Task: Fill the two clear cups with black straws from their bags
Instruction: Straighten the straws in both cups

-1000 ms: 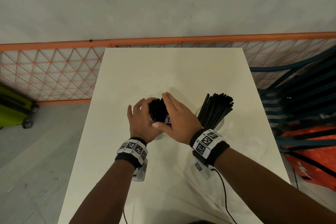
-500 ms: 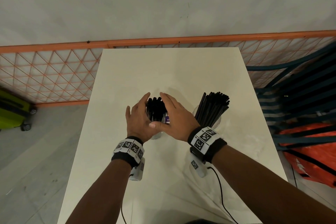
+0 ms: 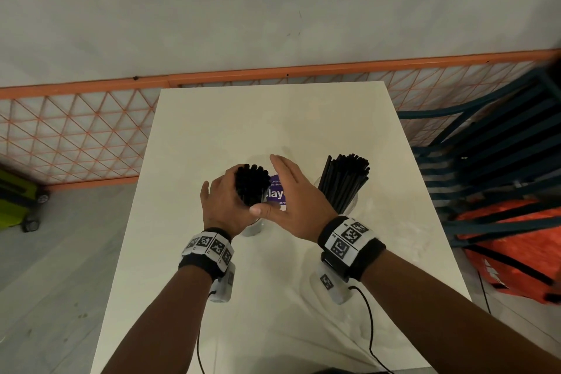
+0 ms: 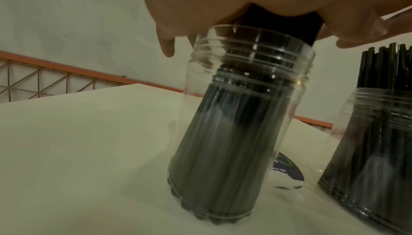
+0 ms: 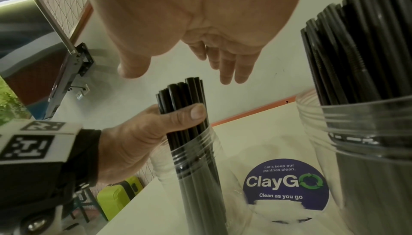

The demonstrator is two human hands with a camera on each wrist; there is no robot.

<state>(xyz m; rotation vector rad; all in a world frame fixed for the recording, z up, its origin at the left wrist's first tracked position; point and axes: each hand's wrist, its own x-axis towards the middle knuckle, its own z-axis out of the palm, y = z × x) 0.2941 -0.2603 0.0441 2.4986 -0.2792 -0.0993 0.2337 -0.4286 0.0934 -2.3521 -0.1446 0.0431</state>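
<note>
"Which hand had the straws (image 3: pixel 252 184)?"

"The left hand (image 3: pixel 226 205). Its fingers (image 5: pixel 178 115) were curled round the bundle just above the cup (image 4: pixel 243 115), which stood on the surface (image 3: pixel 273 118) right under them. The bundle ran up and down, bottom ends already at the cup's floor, leaning a little."

"And the right hand (image 3: pixel 296 202)?"

"Flat and slack, holding nothing, just beside the bundle on its far side. The full cup (image 3: pixel 341 188) stood beyond its knuckles. I'd say letting go fell to the left."

Office pantry, "pantries clean" sticker (image 5: pixel 286 185).
</note>
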